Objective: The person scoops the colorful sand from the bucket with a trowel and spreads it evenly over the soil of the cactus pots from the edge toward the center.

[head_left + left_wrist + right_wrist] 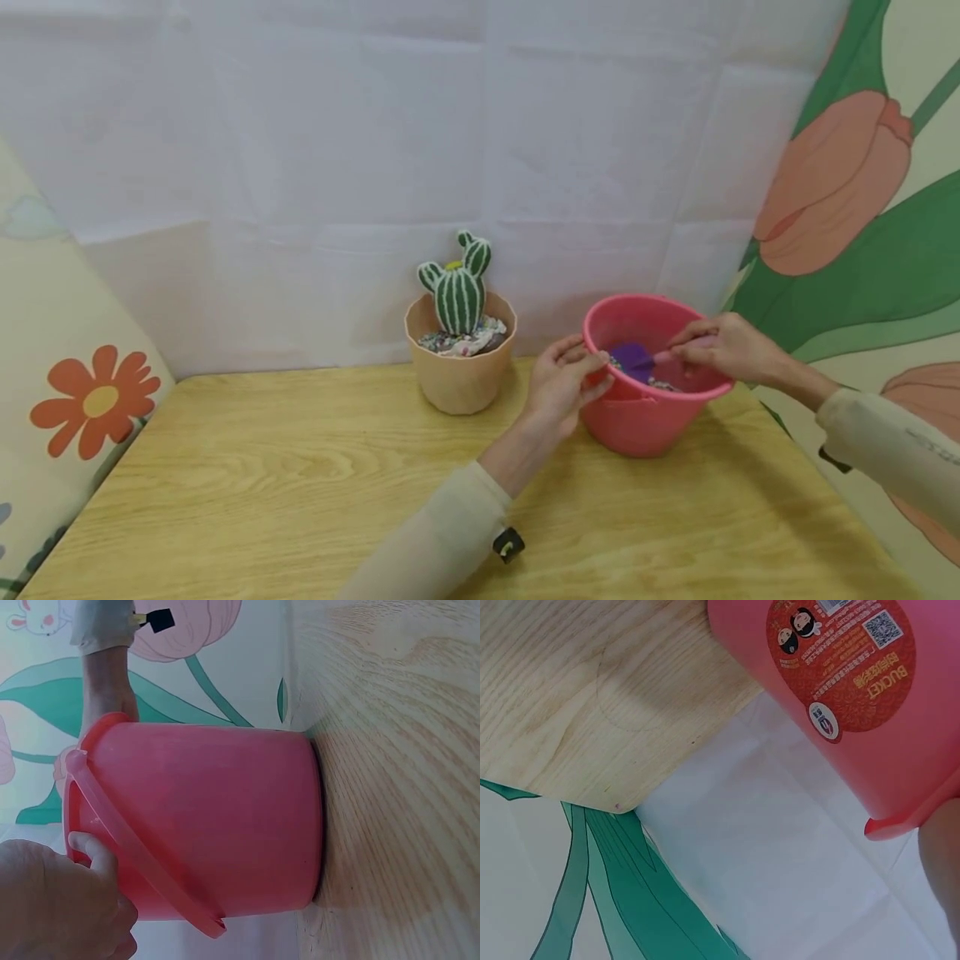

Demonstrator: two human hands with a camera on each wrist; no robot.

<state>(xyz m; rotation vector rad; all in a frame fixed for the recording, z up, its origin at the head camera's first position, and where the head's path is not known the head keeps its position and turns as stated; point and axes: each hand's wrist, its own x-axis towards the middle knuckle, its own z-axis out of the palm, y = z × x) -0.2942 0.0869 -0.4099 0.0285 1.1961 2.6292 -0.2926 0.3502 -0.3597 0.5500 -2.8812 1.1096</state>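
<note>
A pink bucket (637, 429) stands upright on the right part of the wooden table. My left hand (558, 382) grips its near-left rim, thumb and fingers on either side of the edge. In my right hand (729, 346) is the pink handle of a toy shovel with a purple blade (632, 358), which reaches down into the bucket. Bits of mixed-coloured filling show around the blade; the bucket wall hides the rest. The bucket's carrying handle (142, 855) hangs down its side in the left wrist view. A red label (855, 667) faces the right wrist camera.
A peach pot (457, 387) with a green and white cactus (459, 302) stands left of the bucket, near the back edge of the table (300, 467). Behind hangs a white cloth (337, 167). A flower-patterned wall (847, 183) borders the right side.
</note>
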